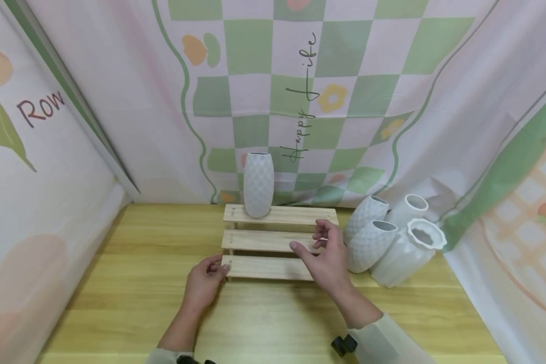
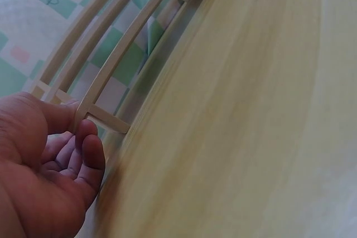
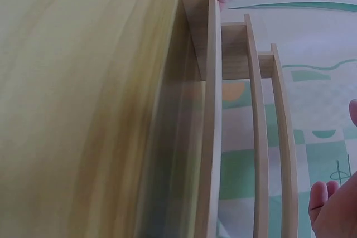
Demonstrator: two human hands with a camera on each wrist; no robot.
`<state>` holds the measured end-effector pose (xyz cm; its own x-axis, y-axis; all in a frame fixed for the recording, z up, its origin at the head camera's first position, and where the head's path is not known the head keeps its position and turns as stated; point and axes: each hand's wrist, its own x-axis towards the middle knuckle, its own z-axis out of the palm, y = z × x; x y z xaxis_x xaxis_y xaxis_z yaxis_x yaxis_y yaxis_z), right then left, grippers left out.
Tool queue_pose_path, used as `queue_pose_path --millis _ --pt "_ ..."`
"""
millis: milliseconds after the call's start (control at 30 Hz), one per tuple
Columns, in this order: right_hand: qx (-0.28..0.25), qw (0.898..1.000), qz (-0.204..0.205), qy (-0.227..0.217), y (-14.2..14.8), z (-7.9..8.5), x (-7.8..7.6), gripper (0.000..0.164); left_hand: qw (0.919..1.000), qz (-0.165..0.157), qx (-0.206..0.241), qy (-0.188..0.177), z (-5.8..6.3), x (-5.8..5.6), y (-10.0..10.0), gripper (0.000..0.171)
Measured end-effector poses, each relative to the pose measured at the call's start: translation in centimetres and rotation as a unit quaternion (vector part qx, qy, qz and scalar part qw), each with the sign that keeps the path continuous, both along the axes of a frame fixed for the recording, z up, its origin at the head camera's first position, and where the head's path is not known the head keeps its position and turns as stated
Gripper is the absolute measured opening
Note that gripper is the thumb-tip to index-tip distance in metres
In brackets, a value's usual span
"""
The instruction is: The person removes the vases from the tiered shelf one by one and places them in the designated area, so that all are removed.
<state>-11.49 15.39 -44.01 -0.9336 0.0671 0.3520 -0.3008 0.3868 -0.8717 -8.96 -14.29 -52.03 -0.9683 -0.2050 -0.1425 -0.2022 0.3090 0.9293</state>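
Observation:
A stepped stand of three pale wooden slats sits on the table. On its back, highest slat stands a white dimpled vase, upright and left of the middle. My left hand pinches the left end of the front slat between thumb and fingers; the left wrist view shows this grip at the stand's corner. Over the stand's right end hovers my right hand, its thumb and fingers spread apart with nothing between them. The right wrist view catches part of that right hand beside the slats.
Several white vases crowd together right of the stand: two dimpled ones, a smooth one and one with a scalloped rim. They lean close to my right hand. Printed curtains rise behind the wooden table and along its sides.

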Motion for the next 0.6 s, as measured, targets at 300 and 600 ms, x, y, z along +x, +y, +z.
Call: queue_pose_path --millis 300,600 --pt "0.002 0.999 0.033 -0.026 -1.9 0.8 -1.6 0.087 1.0 -0.001 -0.006 0.007 0.0 0.1 -0.1 0.043" --pt "0.017 0.998 0.052 -0.034 -3.5 1.8 -3.0 0.091 1.0 0.003 -0.002 -0.001 0.1 0.0 0.0 0.042"
